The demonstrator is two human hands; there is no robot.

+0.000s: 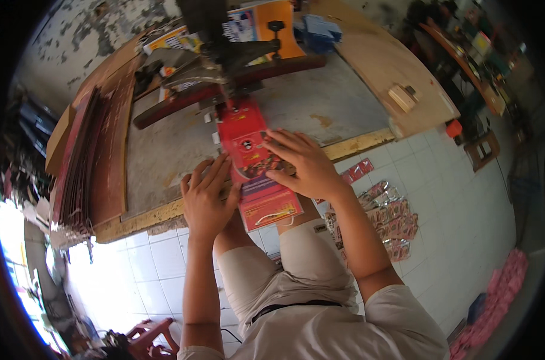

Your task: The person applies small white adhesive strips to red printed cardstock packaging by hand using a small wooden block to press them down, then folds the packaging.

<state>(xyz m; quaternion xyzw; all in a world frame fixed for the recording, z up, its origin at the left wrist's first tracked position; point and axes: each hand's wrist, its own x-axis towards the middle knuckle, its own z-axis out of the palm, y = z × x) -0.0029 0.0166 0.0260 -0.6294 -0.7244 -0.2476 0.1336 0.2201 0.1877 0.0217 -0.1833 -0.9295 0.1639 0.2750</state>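
A long red printed card strip (252, 161) lies across the front edge of a grey worktable (320, 105), its far end under a dark metal press machine (224, 57). My right hand (299, 163) lies flat on the strip's middle, fingers spread and pressing it down. At the strip's left edge rests my left hand (205, 197), fingers extended along the card and touching it. The strip's near end overhangs the table above my lap.
A stack of reddish-brown boards (95, 162) leans at the table's left. Orange and printed sheets (266, 21) sit behind the machine. Several red packets (389, 219) lie on the white tiled floor to my right, with pink items (500, 294) further right. A wooden plank (386, 60) spans the table's right.
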